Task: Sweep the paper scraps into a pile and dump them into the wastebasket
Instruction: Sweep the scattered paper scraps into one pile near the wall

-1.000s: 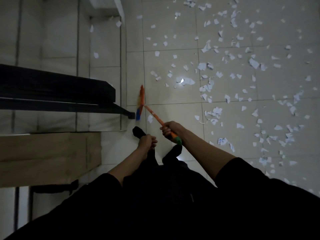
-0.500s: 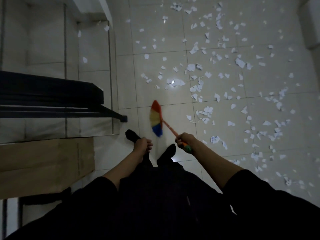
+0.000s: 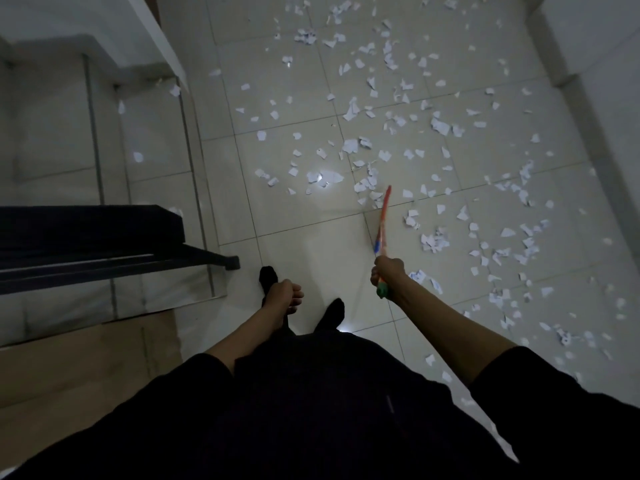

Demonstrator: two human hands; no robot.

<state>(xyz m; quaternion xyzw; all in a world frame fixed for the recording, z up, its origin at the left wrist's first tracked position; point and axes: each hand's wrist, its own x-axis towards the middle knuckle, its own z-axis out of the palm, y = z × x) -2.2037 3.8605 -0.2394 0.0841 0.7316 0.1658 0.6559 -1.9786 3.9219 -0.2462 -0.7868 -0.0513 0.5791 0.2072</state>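
Here, right fingers point(image 3: 379, 271) clenched round broom point(image 3: 382, 216), left fingers point(image 3: 294, 294) curled empty, paper scraps point(image 3: 433, 240) beyond.

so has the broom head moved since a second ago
Yes. The broom head has swung rightward, away from the dark bench foot it was beside, and now points up among the paper scraps, held in the right hand.

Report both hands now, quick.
Left hand: closed in a loose fist, holding nothing visible.
Right hand: closed around the broom handle.
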